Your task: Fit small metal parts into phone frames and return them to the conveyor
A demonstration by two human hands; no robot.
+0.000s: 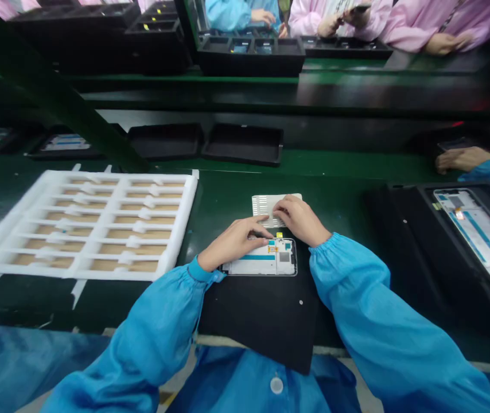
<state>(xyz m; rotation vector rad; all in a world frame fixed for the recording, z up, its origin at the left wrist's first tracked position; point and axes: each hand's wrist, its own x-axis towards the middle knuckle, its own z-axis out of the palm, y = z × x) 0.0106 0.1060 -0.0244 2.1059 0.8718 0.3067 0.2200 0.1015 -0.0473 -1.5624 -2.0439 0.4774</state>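
Note:
A phone housing point(262, 265), white inside with a blue strip and small orange and teal parts, lies flat on a black mat point(262, 315). My left hand point(234, 241) rests over its upper left part, fingers apart, the thumb along the top edge and the forefinger reaching to a label sheet point(262, 205). This pale sheet with rows of small strips lies just beyond the housing. On its right part is my right hand point(299, 219), thumb and forefinger pinched together at the surface; whatever is between them is too small to see. A yellow tab point(279, 235) sticks out at the housing's top edge.
A white foam tray with cardboard-coloured slots point(127, 229) lies left. To the right, another phone housing point(481, 229) sits on a black tray point(417, 229), near a co-worker's hand point(464, 159). Black trays point(242, 143) line the back; several people work beyond. A green post point(64, 103) slants across the left.

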